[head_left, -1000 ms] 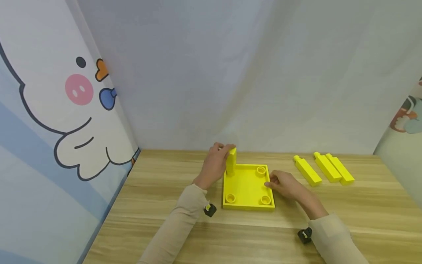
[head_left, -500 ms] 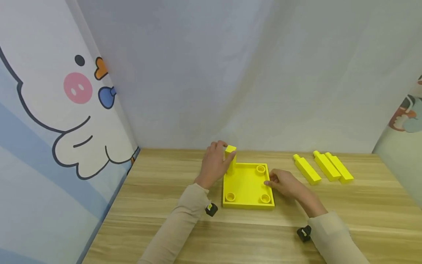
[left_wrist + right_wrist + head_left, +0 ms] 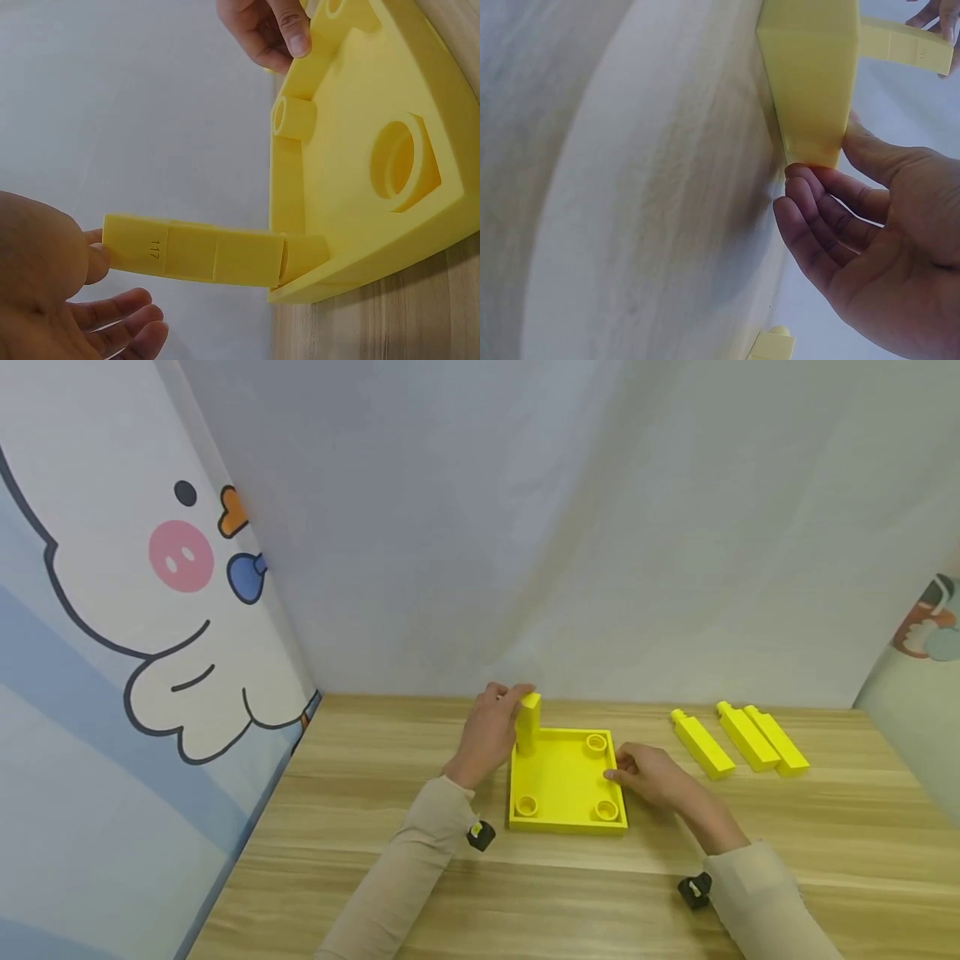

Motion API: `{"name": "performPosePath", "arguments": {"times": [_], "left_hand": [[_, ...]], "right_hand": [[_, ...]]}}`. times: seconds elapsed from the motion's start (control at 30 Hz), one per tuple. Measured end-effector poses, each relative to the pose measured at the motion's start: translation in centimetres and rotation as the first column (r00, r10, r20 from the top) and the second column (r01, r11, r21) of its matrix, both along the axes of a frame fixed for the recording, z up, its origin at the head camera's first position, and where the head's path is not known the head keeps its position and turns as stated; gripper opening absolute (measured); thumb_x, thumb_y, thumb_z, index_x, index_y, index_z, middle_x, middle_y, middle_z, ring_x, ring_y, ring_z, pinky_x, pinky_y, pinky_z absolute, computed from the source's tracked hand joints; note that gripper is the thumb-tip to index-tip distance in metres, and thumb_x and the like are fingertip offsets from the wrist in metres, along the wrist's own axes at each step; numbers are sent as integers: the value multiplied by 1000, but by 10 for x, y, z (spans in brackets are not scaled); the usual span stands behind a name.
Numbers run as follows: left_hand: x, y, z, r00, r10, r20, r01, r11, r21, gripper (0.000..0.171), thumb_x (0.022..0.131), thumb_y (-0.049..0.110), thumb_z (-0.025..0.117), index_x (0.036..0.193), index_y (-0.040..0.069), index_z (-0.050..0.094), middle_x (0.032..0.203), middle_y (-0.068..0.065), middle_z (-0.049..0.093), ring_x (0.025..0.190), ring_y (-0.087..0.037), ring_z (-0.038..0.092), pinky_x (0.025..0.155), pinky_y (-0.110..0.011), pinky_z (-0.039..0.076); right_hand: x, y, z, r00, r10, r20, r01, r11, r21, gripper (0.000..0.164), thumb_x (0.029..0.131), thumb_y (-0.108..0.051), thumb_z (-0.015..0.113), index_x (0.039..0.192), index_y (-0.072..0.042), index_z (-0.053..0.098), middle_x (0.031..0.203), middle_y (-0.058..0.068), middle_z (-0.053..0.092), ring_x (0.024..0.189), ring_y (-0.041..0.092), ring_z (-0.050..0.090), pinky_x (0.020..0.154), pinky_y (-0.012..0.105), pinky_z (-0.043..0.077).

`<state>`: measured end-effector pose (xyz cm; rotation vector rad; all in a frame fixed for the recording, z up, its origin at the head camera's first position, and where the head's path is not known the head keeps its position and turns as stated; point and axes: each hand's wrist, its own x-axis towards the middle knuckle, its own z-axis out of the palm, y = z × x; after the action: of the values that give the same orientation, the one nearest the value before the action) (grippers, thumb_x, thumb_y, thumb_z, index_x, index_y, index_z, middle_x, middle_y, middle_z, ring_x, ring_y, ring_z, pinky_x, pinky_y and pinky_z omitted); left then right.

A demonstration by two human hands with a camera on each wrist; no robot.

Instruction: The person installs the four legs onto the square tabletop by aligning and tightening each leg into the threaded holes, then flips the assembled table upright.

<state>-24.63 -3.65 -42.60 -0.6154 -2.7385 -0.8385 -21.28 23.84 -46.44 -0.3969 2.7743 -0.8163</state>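
Observation:
A square yellow tray-like table top lies with its raised rim upward; round sockets sit in its corners. At its far left corner a yellow square table leg stands upright on the socket. My left hand pinches the top of this leg between thumb and forefinger, the other fingers spread apart in the left wrist view. The leg bears small printed digits there. My right hand grips the right rim, thumb inside and fingers outside. How deep the leg sits in its socket is hidden.
Three more yellow legs with threaded-looking ends lie on the wooden table to the right of my right hand. A grey curtain hangs behind the table, and a printed cartoon cloth borders the left side.
My left fingers loosened and shifted round the leg half a second ago, thumb in front; now they pinch its top again. The right hand keeps its hold on the rim.

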Motion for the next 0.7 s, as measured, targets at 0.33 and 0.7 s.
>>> {"name": "performPosePath", "arguments": {"times": [0.33,0.7], "left_hand": [[0,2,-1,998,55,24,-57,995,82,42,109,28,47,143,3,48,132,-23,56,113,-37,59,94,-49,53],[1,6,-1,999,44,7,-44,996,72,31,110,22,46,137,11,56,129,-20,56,108,-34,59,83,-45,55]], "right_hand": [[-2,2,-4,1000,1,10,-1,1000,-8,24,100,-23,66,103,0,63,95,12,68,85,19,59,77,36,51],[-2,2,-4,1000,-7,8,8,1000,-18,25,100,-24,66,105,0,63,96,12,68,86,19,59,78,36,50]]}}
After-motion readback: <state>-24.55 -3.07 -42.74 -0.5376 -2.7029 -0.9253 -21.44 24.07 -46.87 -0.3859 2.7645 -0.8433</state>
